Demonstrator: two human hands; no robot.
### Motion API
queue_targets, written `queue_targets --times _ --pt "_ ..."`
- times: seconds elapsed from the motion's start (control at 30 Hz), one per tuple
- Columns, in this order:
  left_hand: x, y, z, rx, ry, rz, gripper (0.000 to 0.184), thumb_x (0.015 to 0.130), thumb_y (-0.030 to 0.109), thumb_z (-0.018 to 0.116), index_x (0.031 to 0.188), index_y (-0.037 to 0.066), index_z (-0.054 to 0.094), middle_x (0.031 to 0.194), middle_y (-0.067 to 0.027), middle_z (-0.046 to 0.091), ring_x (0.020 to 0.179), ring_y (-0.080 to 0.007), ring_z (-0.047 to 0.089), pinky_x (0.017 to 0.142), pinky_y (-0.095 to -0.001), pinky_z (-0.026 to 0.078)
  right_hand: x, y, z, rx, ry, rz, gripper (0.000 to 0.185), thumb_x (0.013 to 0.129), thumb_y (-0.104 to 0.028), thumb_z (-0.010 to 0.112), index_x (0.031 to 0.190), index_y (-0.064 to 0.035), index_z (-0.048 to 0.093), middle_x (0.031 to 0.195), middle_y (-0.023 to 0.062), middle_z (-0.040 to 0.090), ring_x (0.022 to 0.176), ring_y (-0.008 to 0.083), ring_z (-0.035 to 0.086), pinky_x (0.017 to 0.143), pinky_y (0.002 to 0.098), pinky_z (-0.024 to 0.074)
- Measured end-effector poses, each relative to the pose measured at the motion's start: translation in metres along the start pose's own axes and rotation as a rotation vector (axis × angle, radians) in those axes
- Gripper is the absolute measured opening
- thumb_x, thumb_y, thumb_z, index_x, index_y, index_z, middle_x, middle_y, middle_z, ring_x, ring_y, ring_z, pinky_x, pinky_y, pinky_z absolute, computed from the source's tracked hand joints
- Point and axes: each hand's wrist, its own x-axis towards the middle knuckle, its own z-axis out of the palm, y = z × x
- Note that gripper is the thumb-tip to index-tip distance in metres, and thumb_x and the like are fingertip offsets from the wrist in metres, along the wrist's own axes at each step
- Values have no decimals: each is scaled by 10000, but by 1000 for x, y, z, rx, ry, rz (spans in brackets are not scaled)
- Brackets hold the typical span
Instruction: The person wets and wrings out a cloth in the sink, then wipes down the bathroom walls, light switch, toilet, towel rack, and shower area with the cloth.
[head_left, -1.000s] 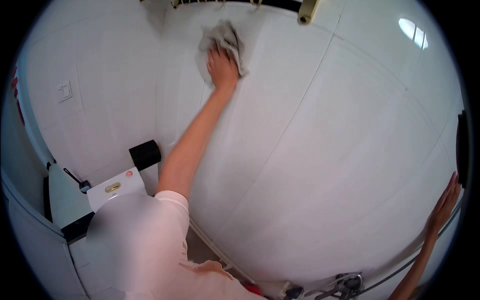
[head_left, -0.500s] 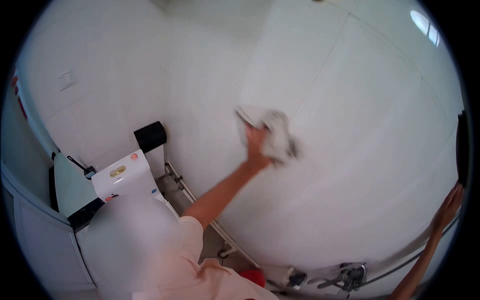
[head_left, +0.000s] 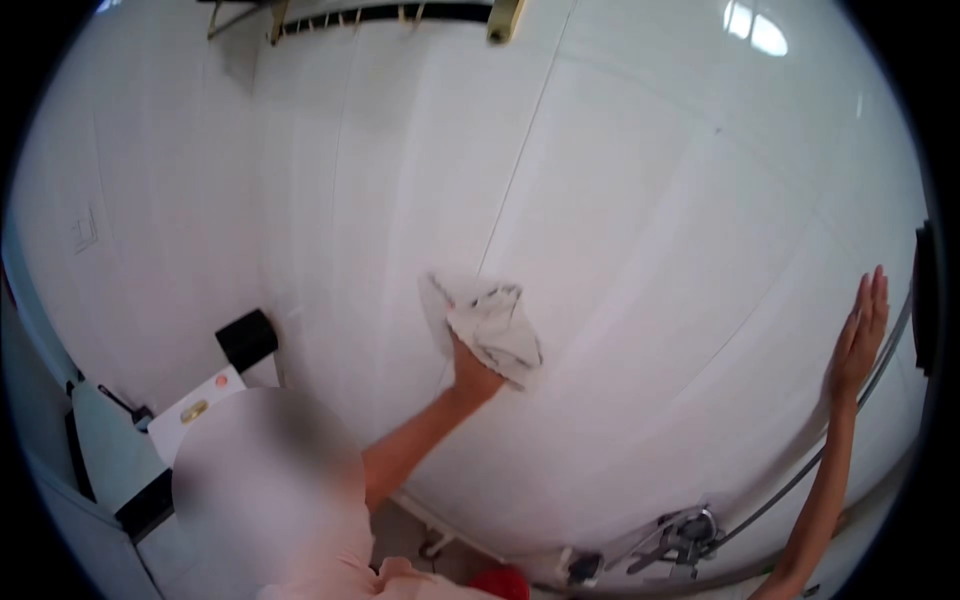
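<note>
From where I stand, the cloth [head_left: 503,335] is right at the left hand [head_left: 474,378], spilling past its fingertips up the wall [head_left: 620,250], its long axis slanting from upper left to lower right. That hand clutches it, most fingers hidden in the folds. The right hand [head_left: 860,340], well apart, lies flat, fingers up and nearly together, holding nothing, just beside the hose [head_left: 770,500]. The tap [head_left: 690,535] sits low between the two arms; I see nothing between the cloth and the seam above it.
</note>
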Motion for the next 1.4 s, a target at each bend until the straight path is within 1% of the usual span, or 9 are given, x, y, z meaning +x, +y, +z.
queue_targets --times 0.27,0.43,0.6,0.7,0.8,0.87,1.13,1.23,1.4 --pt "283 43 -8 374 122 637 254 816 256 605 1017 115 671 1084 -91 636 1082 -332 519 1033 -532 279 6 -14 -4 108 -23 124 452 971 -112 349 1416 -112 425 1525 53 319 1429 238 241 1183 437 139" --pt "224 84 8 170 -89 463 361 817 283 596 1132 109 628 1173 -82 615 1123 -312 523 1054 -509 264 6 -18 -5 143 -6 147 466 949 -80 365 1406 -130 443 1515 45 339 1429 225 242 1184 447 139" --pt "163 73 31 286 -344 1077 480 823 328 571 1274 162 567 1231 -99 579 1199 -319 508 1064 -626 233 6 -17 1 144 0 150 474 939 -74 370 1399 -147 454 1513 34 342 1425 218 253 1187 446 137" --pt "266 88 30 454 -170 795 482 802 293 590 1275 202 569 1070 -114 592 998 -322 536 1001 -608 298 0 -6 3 112 -2 129 507 912 -49 397 1404 -156 450 1513 34 345 1424 215 258 1189 441 136" --pt "355 97 54 356 254 716 444 872 279 530 1300 161 543 1441 -148 397 1314 -363 377 1053 -591 258 -3 -4 2 122 -26 138 544 887 -29 434 1412 -171 444 1518 31 339 1427 217 254 1185 436 140" --pt "356 127 71 527 319 571 472 921 282 480 1348 80 479 1405 -169 454 1327 -351 378 1046 -565 269 -7 3 1 164 -54 168 573 865 -9 457 1412 -182 450 1521 32 334 1427 215 255 1178 443 147" --pt "129 203 122 130 -579 1315 517 802 367 643 1293 239 546 1342 -69 506 1278 -328 420 968 -649 322 0 7 -50 387 -124 149 463 846 -24 573 1299 -111 533 1423 79 452 1309 286 423 1059 443 355" --pt "152 209 120 289 -695 1182 556 786 387 655 1317 277 528 1299 -56 537 1178 -309 482 949 -633 335 -37 20 -114 308 -180 53 414 778 63 598 1178 -45 586 1279 125 574 1144 308 567 930 412 473" --pt "281 280 174 377 66 932 512 878 320 578 1374 246 474 1430 -95 428 1297 -344 400 1006 -601 293 -182 1 -232 359 -407 317 450 724 87 590 1163 -13 604 1224 186 606 1081 340 604 896 408 475"
